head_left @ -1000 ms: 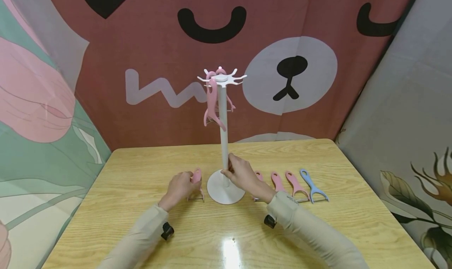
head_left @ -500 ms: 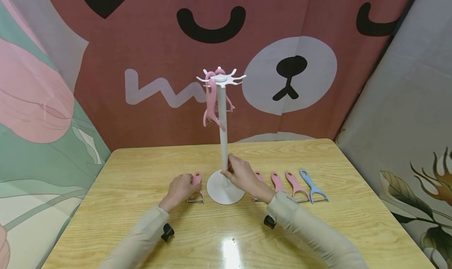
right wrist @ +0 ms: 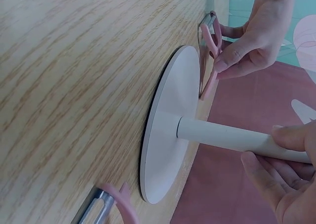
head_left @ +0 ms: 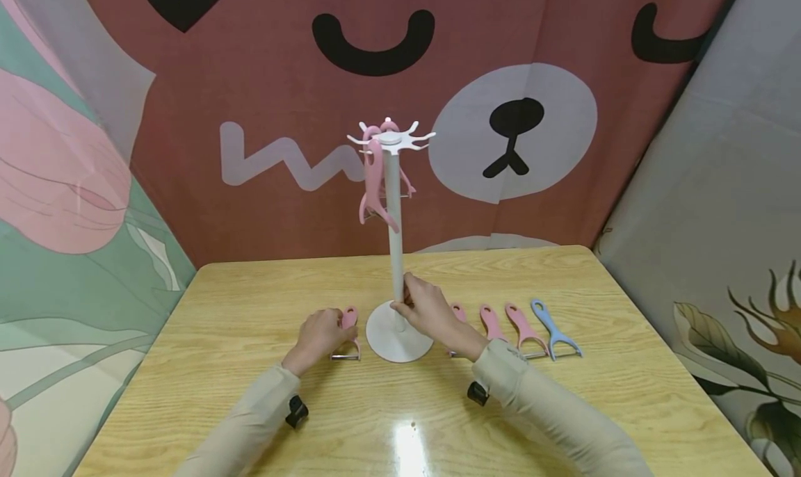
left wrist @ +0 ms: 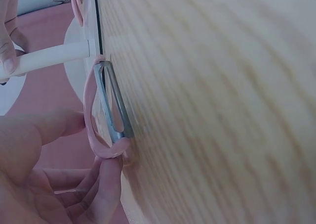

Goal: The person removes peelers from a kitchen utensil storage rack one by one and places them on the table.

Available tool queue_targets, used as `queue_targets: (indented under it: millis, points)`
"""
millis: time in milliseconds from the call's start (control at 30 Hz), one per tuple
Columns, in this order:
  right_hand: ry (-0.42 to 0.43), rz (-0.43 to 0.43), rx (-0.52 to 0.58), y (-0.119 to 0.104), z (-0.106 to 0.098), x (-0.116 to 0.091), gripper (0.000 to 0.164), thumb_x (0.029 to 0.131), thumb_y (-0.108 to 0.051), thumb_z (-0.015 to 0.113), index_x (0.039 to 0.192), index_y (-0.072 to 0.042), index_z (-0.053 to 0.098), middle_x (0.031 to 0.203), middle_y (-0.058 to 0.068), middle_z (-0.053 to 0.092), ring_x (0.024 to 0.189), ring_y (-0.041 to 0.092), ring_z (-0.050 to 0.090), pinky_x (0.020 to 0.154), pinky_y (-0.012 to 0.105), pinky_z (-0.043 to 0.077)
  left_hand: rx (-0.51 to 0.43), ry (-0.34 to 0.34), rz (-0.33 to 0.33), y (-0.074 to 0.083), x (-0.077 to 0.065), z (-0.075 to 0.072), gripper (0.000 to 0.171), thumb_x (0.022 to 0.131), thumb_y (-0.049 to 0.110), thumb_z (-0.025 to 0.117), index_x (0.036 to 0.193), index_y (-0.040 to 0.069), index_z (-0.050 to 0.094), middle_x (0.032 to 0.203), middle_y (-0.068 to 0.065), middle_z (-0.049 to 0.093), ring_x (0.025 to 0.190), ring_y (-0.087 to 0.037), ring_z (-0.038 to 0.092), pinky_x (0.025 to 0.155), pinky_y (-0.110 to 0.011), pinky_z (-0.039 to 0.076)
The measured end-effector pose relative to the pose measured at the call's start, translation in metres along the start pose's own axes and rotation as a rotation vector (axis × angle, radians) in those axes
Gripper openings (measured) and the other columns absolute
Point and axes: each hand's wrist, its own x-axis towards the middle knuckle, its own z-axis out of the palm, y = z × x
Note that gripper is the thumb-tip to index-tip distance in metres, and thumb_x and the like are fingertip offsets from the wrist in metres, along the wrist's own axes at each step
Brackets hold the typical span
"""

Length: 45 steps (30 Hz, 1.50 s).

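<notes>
Wooden tabletop (head_left: 250, 282): right forearm (head_left: 532, 397) partly hides pink peelers (head_left: 491, 320).

In the last second the pink peeler (head_left: 350, 316) pinched by the left hand (head_left: 319, 335) has tipped and settled slightly: its handle end, just beyond the fingers (head_left: 343, 333), has come a little nearer them, while its blade (head_left: 345, 357), on their near side, shows brighter and clearer.
</notes>
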Motion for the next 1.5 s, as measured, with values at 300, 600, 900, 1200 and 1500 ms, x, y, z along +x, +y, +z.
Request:
queue_targets:
  millis: [300,600,900,1200,1500]
  points:
    - [-0.002,-0.004,0.0,-0.001,-0.0007,-0.0003,0.025,0.088,-0.009,0.076,0.099,-0.002,0.055,0.08,0.003,0.061,0.069,0.013,0.063,0.056,0.021,0.051,0.003,0.004,0.029,-0.0016,0.0,-0.0011,0.028,0.084,0.026,0.075,0.069,0.01,0.058,0.061,0.001,0.049,0.053,-0.014,0.045,0.045,-0.026,0.031]
    - [-0.009,0.004,0.003,-0.0005,0.0001,-0.0002,0.025,0.089,-0.011,0.076,0.1,-0.002,0.055,0.081,0.003,0.062,0.07,0.012,0.064,0.057,0.02,0.051,0.022,0.024,0.052,-0.003,-0.0021,-0.0029,0.032,0.092,0.023,0.065,0.065,0.011,0.053,0.059,0.0,0.046,0.054,-0.017,0.044,0.048,-0.029,0.031]
    - [-0.02,0.019,0.047,0.0004,0.0009,-0.0007,0.023,0.09,-0.009,0.075,0.102,-0.003,0.056,0.083,0.003,0.061,0.071,0.012,0.064,0.058,0.021,0.052,0.03,0.056,0.064,0.0008,-0.0061,-0.0094,0.026,0.09,0.018,0.062,0.067,0.008,0.054,0.062,-0.001,0.048,0.054,-0.016,0.044,0.047,-0.029,0.032]
    - [-0.027,0.036,0.05,0.0004,0.0022,-0.0022,0.024,0.089,-0.009,0.075,0.102,-0.003,0.056,0.083,0.003,0.062,0.072,0.013,0.064,0.058,0.021,0.052,0.027,0.031,0.018,-0.0007,-0.0038,-0.0064,0.038,0.092,0.019,0.064,0.122,-0.005,0.065,0.087,-0.01,0.064,0.067,-0.02,0.053,0.054,-0.034,0.042]
    - [-0.017,0.027,0.056,0.0001,0.0022,-0.0027,0.025,0.088,-0.008,0.076,0.102,-0.003,0.056,0.083,0.004,0.062,0.072,0.013,0.065,0.058,0.02,0.052,0.008,0.052,0.047,-0.0021,-0.004,-0.0062,0.035,0.091,0.017,0.064,0.12,-0.002,0.065,0.078,-0.004,0.058,0.064,-0.018,0.052,0.054,-0.033,0.041]
